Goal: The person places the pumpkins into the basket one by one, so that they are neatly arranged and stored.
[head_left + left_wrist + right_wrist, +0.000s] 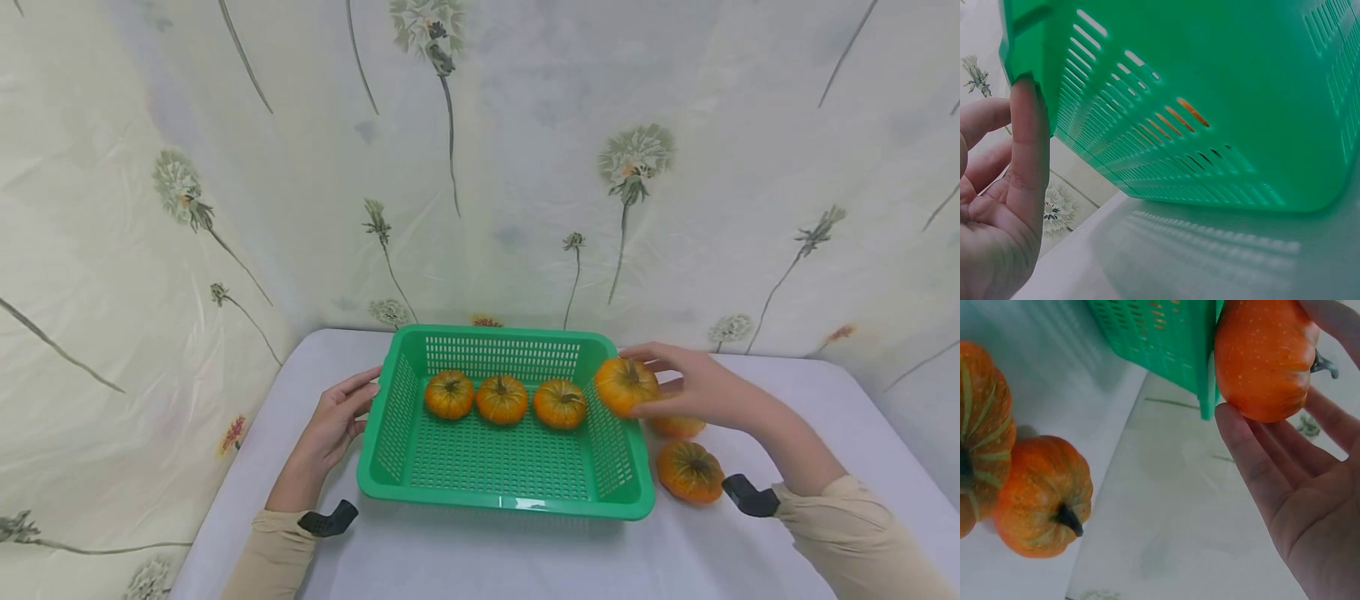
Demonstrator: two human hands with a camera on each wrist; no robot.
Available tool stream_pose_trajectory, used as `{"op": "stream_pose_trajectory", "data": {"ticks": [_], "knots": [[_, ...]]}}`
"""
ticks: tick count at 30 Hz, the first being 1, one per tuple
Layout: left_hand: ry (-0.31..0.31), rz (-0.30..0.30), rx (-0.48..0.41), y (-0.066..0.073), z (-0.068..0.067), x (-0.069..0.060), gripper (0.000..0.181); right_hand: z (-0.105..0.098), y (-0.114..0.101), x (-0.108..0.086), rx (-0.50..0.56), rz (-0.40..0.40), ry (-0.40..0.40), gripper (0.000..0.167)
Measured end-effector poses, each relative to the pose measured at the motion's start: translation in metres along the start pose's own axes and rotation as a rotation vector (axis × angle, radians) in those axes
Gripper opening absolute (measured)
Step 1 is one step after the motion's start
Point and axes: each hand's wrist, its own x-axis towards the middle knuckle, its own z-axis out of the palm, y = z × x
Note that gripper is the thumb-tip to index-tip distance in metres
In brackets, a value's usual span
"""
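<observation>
In the head view, the rear loose pumpkin (678, 427) is partly hidden by the right hand (693, 387) and the held pumpkin (625, 386). In the left wrist view, the left hand (1004, 212) is cropped by the left edge, and the pumpkins inside (1194, 112) the basket (1241, 94) are screened except for orange slivers. In the right wrist view, the held pumpkin is cut off at the top.

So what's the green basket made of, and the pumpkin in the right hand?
The basket looks like shiny plastic: it has regular slots and a glint on its front rim. The pumpkin in the right hand has smooth, speckled orange skin; it could be real or moulded plastic, I can't tell.
</observation>
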Motion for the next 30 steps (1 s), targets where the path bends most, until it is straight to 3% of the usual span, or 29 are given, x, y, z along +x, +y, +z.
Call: {"op": "stream_pose_trajectory", "data": {"ticks": [18, 30], "knots": [[-0.013, -0.002, -0.016, -0.001, -0.001, 0.002, 0.055, 0.022, -0.027, 0.026, -0.01, -0.124, -0.083, 0.071], [-0.007, -0.003, -0.018, -0.001, -0.001, 0.001, 0.054, 0.037, -0.049, 0.044, -0.024, -0.132, -0.171, 0.069]]}}
